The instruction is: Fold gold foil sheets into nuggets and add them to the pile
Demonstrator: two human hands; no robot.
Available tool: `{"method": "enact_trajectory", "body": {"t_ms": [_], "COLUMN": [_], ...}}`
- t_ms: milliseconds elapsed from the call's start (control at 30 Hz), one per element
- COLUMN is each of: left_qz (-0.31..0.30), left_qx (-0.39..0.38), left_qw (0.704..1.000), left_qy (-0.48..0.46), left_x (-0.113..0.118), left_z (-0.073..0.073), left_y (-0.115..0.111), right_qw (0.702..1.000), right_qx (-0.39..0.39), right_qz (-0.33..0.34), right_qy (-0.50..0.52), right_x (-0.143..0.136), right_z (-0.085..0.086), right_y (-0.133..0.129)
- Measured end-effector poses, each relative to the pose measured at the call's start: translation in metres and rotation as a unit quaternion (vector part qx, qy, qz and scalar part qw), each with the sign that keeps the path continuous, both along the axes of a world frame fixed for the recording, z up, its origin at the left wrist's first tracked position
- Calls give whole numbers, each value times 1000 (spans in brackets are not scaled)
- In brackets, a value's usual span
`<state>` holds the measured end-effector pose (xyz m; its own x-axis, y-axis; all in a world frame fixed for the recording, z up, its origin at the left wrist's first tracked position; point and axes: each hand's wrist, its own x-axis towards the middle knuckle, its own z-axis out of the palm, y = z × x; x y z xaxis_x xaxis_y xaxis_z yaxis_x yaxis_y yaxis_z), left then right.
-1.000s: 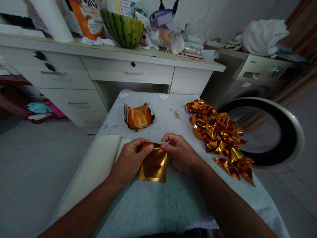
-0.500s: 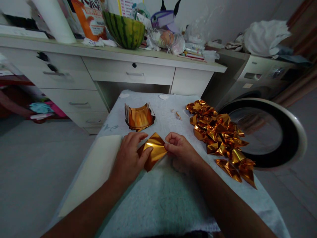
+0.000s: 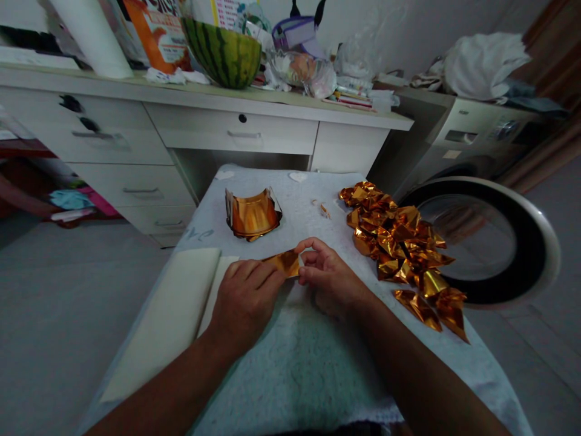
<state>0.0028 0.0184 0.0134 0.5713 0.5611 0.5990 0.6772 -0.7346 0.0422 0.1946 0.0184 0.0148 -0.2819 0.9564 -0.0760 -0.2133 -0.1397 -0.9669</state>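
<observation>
Left hand (image 3: 247, 300) shifted over shiny gold foil (image 3: 289, 263), narrow strip showing, right hand (image 3: 330, 277) clamped on end, left grip unclear

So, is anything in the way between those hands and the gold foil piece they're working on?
Nothing visible: the left hand covers one end of the gold foil piece, and the right hand has its fingertips at the other.

2 hands (image 3: 288, 287) hold copper-coloured foil (image 3: 287, 263) above the cloth (image 3: 308, 357).
</observation>
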Motion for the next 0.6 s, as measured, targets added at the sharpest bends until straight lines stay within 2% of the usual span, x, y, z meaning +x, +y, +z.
{"method": "enact_trajectory", "body": {"t_ms": [100,200,300,467,600], "left_qz": [14,21,24,25,8], "left_qx": [14,7,-6,-10,-2], "left_qw": [1000,1000,1000,999,1000], "left_qy": [-9,-4,-7,-20,-28], "left_x": [-2,-2,-2,2,5], "left_z": [2,3,3,2,1], "left_y": [1,2,2,1,-1], "right_qw": [991,943,901,887,899], "right_qx": [80,215,304,333,310], "right_qz": [25,-6,-21,-20,1], "right_qy": [-104,-253,-309,-319,-310], "right_x": [7,9,7,2,1], "right_z": [1,3,4,4,5], "right_y": [-1,-2,-1,-1,-3]}}
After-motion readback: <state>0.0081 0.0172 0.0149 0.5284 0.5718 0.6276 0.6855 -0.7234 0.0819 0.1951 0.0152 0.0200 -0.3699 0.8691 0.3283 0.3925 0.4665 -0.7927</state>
